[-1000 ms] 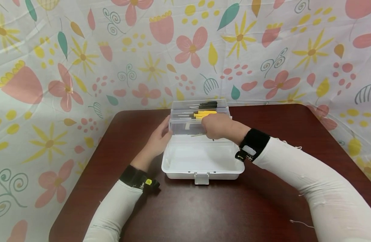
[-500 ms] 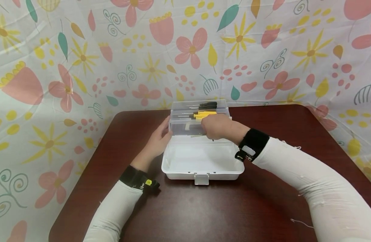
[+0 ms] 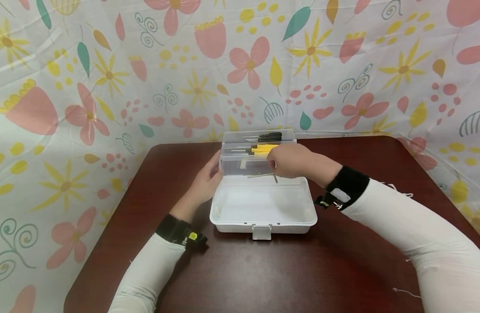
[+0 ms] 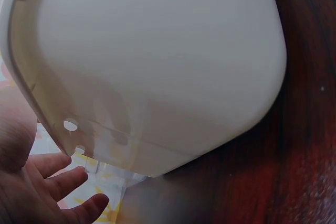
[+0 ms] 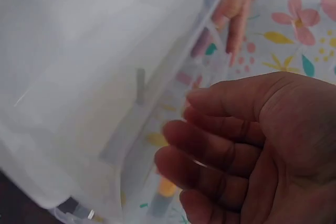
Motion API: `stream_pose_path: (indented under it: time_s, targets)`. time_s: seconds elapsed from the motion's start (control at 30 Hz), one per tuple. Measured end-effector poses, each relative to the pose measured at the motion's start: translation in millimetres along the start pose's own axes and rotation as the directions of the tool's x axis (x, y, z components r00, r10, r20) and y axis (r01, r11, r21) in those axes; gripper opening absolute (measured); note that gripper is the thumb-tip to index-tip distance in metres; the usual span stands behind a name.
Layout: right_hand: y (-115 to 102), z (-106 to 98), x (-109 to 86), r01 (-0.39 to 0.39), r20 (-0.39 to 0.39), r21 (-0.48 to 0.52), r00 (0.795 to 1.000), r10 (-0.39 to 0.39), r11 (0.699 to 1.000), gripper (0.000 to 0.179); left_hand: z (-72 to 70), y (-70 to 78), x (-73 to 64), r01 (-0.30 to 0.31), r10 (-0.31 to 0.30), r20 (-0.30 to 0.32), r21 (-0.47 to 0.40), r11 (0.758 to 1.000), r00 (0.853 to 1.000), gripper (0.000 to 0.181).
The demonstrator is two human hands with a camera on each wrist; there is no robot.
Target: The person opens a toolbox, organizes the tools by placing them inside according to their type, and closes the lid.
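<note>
A white toolbox [image 3: 263, 227] stands with its stepped clear trays [image 3: 236, 166] raised at the back. In the front tray area lies a thin L-shaped hex key [image 3: 260, 175]. My right hand [image 3: 290, 161] hovers just above and right of its bent end. Its fingers are loosely curled with nothing seen gripped in the right wrist view. My left hand [image 3: 202, 182] rests at the left side of the trays; in the left wrist view its fingers [image 4: 71, 184] are relaxed beside the white box wall.
Several yellow-handled screwdrivers [image 3: 262, 149] lie in the middle tray, and black-handled screwdrivers [image 3: 269, 137] in the rear one. A latch [image 3: 261, 232] hangs at the box front. The dark red table [image 3: 240, 278] meets a flowered cloth [image 3: 146, 100] behind.
My right hand has let go of the hex key and shifted slightly right, so its bent end shows. The left hand stays where it was.
</note>
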State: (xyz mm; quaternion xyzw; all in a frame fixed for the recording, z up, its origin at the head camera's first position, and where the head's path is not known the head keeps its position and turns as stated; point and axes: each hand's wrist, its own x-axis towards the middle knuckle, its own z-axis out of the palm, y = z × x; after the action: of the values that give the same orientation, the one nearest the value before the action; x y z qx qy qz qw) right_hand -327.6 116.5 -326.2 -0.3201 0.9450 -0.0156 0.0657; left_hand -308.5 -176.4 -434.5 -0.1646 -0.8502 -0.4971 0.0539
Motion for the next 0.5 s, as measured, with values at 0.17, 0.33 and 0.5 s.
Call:
stream_pose_path:
  time_s: [0.17,0.33,0.5]
  targets:
    - [15,-8,-15.3,0.004,-0.020,0.053,1.000,-0.003,0.999,0.009,0.0,0.6,-0.2,0.011,-0.011,0.001,0.010,1.000,1.000,0.065]
    - [38,-13,-29.7,-0.034,-0.010,0.077,0.999,0.035,0.996,0.007,0.8,0.5,-0.2,0.010,-0.010,-0.001,0.006,1.000,1.000,0.065]
    - [69,-11,-45.8,-0.063,-0.024,0.112,0.997,0.066,0.992,0.006,1.2,0.2,0.4,0.003,-0.003,0.004,0.004,1.000,1.000,0.064]
